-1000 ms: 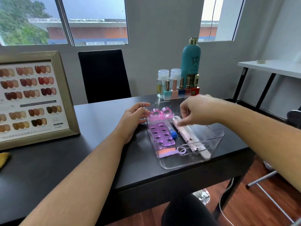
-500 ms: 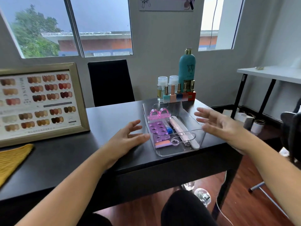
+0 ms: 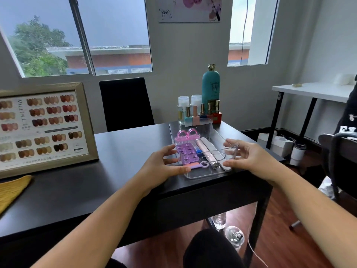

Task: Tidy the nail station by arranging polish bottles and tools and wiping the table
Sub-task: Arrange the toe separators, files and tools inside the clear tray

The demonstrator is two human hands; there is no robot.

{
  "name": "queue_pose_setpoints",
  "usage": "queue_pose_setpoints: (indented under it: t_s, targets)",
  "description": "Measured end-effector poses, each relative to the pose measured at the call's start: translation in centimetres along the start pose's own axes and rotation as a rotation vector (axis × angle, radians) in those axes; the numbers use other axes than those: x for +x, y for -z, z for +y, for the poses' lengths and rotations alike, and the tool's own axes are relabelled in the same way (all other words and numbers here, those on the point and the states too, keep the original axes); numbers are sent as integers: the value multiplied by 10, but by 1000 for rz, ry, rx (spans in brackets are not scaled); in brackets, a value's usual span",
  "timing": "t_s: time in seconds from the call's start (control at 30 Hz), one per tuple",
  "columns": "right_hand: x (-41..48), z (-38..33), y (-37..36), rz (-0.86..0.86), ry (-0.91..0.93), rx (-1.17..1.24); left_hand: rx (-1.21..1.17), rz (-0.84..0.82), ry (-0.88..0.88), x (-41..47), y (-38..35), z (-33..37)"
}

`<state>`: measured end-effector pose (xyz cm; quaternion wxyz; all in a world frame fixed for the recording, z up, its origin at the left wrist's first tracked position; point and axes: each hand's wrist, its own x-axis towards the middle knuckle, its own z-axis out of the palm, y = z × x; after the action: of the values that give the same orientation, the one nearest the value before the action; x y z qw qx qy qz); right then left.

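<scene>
A clear tray sits at the right end of the black table. It holds a pink nail brush, purple toe separators, a pink pen-shaped tool and a white nail file. My left hand grips the tray's left wall, thumb over the front corner. On the right wall, my right hand has its fingers round the rim. Polish bottles stand in a row behind the tray, in front of a tall teal bottle.
A framed nail colour chart leans at the table's left, with a yellow cloth in front of it. A black chair stands behind the table. A white side table is at the right.
Both hands were spread in the air beside the tray; they have closed in onto its two side walls. The camera has tilted upward.
</scene>
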<state>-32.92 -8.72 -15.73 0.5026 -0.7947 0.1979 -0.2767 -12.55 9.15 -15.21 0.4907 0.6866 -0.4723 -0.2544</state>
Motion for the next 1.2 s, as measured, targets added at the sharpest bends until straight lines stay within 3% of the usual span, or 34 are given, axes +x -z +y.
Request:
queue_pose_setpoints:
  t_s: [0.5,1.2]
  targets:
    - [69,50,82,141,-134,135,31,-3,-37,123,-60,5]
    - [100,60,91,126,-185,249,-57,44,-22,155,-72,-1]
